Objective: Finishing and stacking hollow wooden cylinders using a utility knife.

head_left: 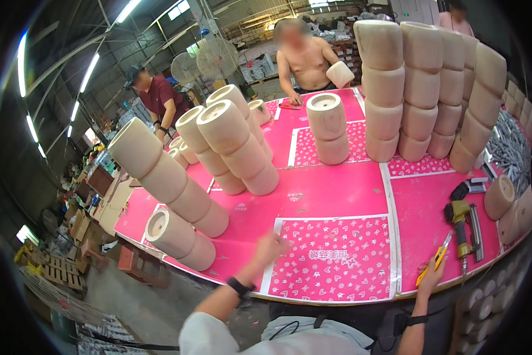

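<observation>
My right hand (432, 274) is closed around a yellow utility knife (436, 264), its blade pointing away from me, at the near right edge of the table. Close by it on the pink tabletop lies a yellow-and-black nail gun (458, 220) with an air hose. My left hand (270, 248) hovers over the near edge, left of a patterned pink sheet (337, 257). Its fingers look loosely spread with nothing between them, though slightly blurred. To its left stand a short stack of pale wooden round blocks (182, 239) and a taller leaning stack (168, 180).
More block stacks rise mid-table (236, 142), at centre (329, 127) and in a tall row at right (419, 89). A heap of grey metal strips (511, 151) lies far right. Across the table a co-worker (307, 62) holds a block; another (159, 97) stands far left.
</observation>
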Tool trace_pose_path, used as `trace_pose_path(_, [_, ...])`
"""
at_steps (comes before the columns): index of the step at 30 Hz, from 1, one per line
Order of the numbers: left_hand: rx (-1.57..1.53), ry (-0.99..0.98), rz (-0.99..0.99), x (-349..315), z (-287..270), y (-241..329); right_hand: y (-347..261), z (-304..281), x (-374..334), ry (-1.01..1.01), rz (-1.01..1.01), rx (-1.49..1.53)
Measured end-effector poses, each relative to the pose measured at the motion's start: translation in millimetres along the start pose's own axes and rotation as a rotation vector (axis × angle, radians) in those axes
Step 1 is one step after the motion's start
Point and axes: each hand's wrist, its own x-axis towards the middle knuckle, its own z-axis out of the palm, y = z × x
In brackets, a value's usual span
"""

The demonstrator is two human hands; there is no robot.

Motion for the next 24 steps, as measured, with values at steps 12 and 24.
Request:
trace_pose_path(12, [0.77,1.283,0.642,197.5,-279.6,83.6,8.3,3.2,-1.6,0.007,0.11,0.291])
trace_pose_path(24, [0.839,1.175,0.48,194.6,-247.2,127.8,-23.6,1.2,-13.1,0.026,-0.078,-0.072])
